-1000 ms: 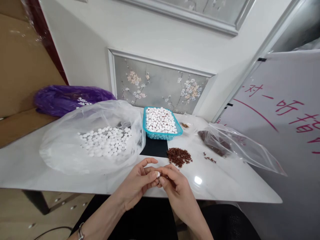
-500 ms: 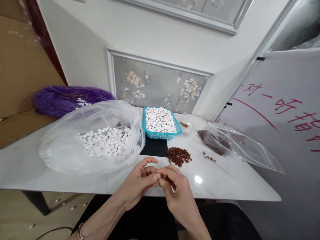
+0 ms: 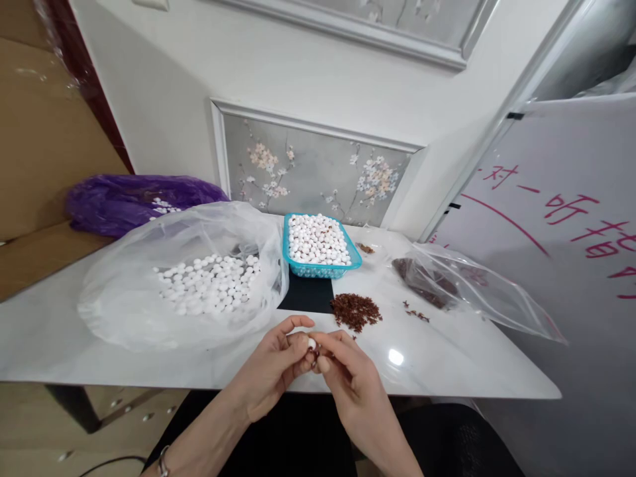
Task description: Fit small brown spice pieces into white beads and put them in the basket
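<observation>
My left hand pinches a small white ball between thumb and fingertips, above the table's front edge. My right hand meets it there, its thumb and forefinger closed close to the ball on something small and reddish brown, mostly hidden by the fingers. Just beyond the hands lies a heap of small dark-red, star-shaped pieces. Behind that, a blue basket is filled with white balls, some showing brown spots. To the left, a translucent plastic bag lies open with many loose white balls inside.
On the right lies a clear zip bag of dark-red pieces, with a few loose ones beside it. A black mat is under the basket. A purple bag sits at the far left. A whiteboard stands at right.
The fingertips have parted slightly, so more of the white ball shows, along with something reddish brown below it. Both hands stay in nearly the same place.
</observation>
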A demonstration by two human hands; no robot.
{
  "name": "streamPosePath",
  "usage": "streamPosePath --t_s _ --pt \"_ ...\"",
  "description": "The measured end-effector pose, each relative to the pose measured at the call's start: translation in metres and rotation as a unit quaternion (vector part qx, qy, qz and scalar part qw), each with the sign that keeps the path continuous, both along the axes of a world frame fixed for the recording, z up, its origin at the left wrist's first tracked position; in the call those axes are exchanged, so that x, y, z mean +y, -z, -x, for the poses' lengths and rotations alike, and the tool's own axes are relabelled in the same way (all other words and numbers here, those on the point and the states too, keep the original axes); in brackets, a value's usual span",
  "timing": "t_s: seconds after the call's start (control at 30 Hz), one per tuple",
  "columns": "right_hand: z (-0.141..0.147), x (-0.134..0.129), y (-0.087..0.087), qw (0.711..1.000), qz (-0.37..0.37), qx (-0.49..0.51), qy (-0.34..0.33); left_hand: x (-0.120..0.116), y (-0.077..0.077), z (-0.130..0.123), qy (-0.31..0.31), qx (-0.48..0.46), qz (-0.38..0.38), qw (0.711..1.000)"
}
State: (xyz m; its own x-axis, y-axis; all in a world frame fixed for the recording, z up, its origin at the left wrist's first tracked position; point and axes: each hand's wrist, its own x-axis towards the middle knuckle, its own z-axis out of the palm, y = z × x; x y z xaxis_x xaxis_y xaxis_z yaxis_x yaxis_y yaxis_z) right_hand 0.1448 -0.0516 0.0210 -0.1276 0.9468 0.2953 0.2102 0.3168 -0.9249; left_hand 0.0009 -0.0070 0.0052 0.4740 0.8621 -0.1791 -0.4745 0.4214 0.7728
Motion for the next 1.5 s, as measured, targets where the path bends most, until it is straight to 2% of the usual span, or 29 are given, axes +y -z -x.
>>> streamPosePath --t_s 0.27,0.4,0.57,0.7,0.77,0.9,0.97,1.17,1.3,1.4,1.5 --pt "0.002 0.002 0.003 0.999 0.008 0.051 0.012 0.001 0.002 -0.001 -0.013 -0.018 0.004 1.000" --pt "0.001 0.002 0.008 0.999 0.009 0.045 0.013 0.002 0.005 -0.001 -0.014 -0.021 0.000 1.000" --pt "-0.017 0.006 0.019 0.995 -0.002 -0.037 0.097 0.002 0.002 0.000 -0.013 -0.011 0.012 1.000" --pt "-0.042 0.015 0.029 0.961 -0.028 -0.156 0.228 0.001 -0.001 -0.001 -0.017 0.000 0.011 1.000" --pt "-0.048 0.019 0.034 0.938 -0.030 -0.227 0.261 0.002 -0.003 -0.002 -0.017 0.002 0.004 1.000" --pt "-0.045 0.028 0.042 0.886 -0.022 -0.361 0.290 0.002 -0.003 -0.002 -0.014 0.002 -0.008 1.000" --pt "-0.041 0.032 0.045 0.868 -0.016 -0.392 0.304 0.002 -0.003 -0.002 -0.014 0.000 -0.009 1.000" --pt "-0.039 0.035 0.048 0.861 -0.009 -0.395 0.320 0.003 -0.001 -0.003 -0.022 -0.001 0.016 1.000" --pt "-0.037 0.032 0.048 0.861 -0.010 -0.392 0.324 0.015 -0.016 -0.010 -0.049 0.040 0.011 0.998" --pt "-0.035 0.030 0.048 0.861 -0.012 -0.394 0.321 0.038 -0.039 -0.020 -0.094 0.068 -0.072 0.991" --pt "-0.036 0.029 0.049 0.861 -0.009 -0.400 0.313 0.072 -0.059 -0.031 -0.156 0.096 -0.137 0.974"
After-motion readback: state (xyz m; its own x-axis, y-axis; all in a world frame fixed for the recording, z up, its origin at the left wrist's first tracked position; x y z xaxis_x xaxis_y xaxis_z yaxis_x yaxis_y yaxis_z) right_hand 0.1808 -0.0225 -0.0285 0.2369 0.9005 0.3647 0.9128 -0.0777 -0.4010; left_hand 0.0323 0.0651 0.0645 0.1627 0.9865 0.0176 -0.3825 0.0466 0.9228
